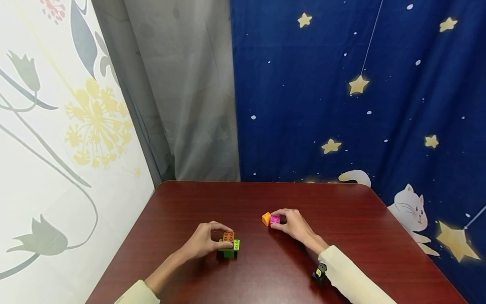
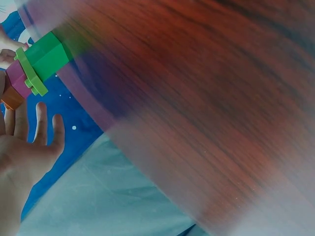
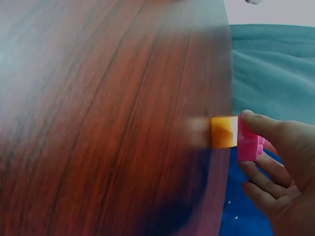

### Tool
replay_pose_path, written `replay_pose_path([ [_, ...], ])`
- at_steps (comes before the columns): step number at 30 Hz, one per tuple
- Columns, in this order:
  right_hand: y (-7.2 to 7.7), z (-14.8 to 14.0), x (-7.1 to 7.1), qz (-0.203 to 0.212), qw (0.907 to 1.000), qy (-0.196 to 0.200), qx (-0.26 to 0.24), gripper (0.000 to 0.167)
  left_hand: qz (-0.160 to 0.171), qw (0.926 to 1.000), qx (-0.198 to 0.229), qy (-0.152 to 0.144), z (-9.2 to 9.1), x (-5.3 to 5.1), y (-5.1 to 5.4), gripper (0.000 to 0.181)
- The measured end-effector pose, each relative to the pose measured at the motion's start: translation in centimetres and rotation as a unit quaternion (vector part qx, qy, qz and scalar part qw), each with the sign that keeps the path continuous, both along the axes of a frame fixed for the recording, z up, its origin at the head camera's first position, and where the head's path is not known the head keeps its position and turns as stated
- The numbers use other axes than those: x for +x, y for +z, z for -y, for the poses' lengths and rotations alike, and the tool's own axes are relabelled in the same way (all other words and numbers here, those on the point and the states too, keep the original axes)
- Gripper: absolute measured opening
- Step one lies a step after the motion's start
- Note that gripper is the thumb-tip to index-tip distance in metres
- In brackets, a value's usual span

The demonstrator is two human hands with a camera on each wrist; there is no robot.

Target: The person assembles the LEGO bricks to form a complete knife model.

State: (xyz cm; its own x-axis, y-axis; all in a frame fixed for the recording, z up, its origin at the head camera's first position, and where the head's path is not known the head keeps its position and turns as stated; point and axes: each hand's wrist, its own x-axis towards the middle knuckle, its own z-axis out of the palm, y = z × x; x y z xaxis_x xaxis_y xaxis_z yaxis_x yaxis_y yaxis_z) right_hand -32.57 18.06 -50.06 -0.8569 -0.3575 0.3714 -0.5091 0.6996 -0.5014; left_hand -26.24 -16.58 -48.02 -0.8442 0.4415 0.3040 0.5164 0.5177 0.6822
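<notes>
My left hand point(image 1: 202, 242) pinches the orange-brown brick point(image 1: 228, 236) at the top of a small stack on the table. Below that brick, the left wrist view shows a purple brick point(image 2: 17, 78), a lime-green plate point(image 2: 32, 73) and a green block point(image 2: 48, 55) at the bottom. Farther off and to the right, my right hand point(image 1: 296, 226) grips a pink brick point(image 1: 275, 220) between thumb and fingers. An orange-yellow brick point(image 1: 266, 219) with a sloping or curved side is right against the pink brick; whether they are joined I cannot tell.
The dark red-brown wooden table point(image 1: 288, 270) spreads beneath both hands. A grey curtain point(image 1: 193, 105) and a blue star-patterned curtain point(image 1: 296, 105) hang behind its far edge. At the left is a white flower-patterned panel point(image 1: 45, 169). A small black device point(image 1: 319, 273) is at the right wrist.
</notes>
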Motion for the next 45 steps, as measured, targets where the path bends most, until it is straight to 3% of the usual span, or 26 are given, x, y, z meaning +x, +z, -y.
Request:
replay_pose_path([
  [13, 2.0, 2.4, 1.6, -0.021, 0.9977, 0.058, -0.028, 0.035, 0.023, 0.9997, 0.004, 0.003, 0.3, -0.4, -0.1, 0.031],
  [33, 3.4, 6.1, 3.3, -0.019, 0.9934, 0.108, -0.032, 0.035, 0.051, 0.9984, 0.023, -0.009, 0.1, -0.4, -0.3, 0.03],
  [45, 4.7, 8.6, 4.8, -0.043, 0.9892, 0.138, -0.026, 0.033, 0.025, 0.9994, 0.016, -0.014, 0.1, -0.6, -0.4, 0.031],
])
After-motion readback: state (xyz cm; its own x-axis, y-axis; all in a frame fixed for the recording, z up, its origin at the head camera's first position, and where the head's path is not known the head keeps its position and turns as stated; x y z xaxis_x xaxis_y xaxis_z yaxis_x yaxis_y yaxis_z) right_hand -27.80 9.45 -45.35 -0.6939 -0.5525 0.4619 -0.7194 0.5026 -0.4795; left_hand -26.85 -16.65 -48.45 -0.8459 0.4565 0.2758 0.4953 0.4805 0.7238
